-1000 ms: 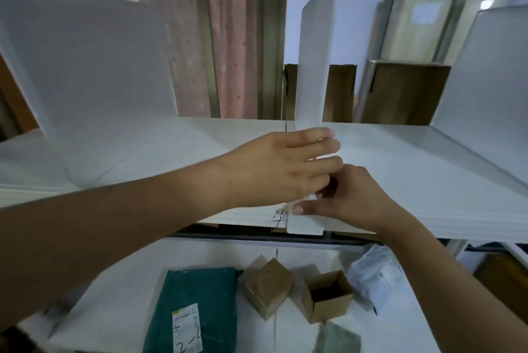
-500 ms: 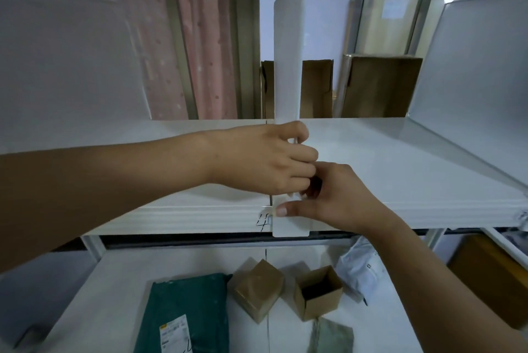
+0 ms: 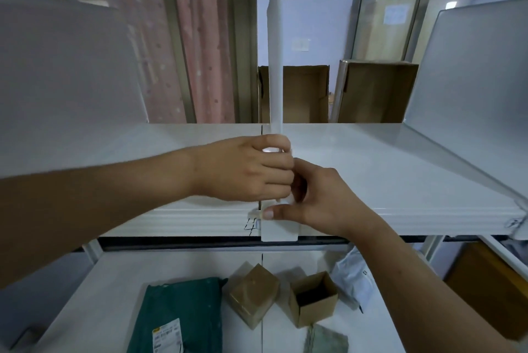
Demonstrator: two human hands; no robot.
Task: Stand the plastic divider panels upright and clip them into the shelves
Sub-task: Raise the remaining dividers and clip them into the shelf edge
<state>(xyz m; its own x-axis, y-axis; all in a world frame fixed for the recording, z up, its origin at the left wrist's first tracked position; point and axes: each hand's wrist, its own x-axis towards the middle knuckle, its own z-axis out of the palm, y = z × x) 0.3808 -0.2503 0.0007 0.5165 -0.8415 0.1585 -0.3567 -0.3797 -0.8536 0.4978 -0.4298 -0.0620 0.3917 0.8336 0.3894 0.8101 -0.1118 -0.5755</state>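
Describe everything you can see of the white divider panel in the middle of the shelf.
The divider panel is thin, white, smooth plastic, standing upright and seen edge-on, reaching nearly to the frame above. Its front tab hangs over the shelf edge. The left hand wraps its lower edge; the right hand presses near the tab.

Nothing prints clearly: the green parcel's (image 3: 180, 315) shipping label (image 3: 167, 338) is blurred, and the black handwritten mark (image 3: 250, 226) on the shelf edge (image 3: 183, 224) is illegible.
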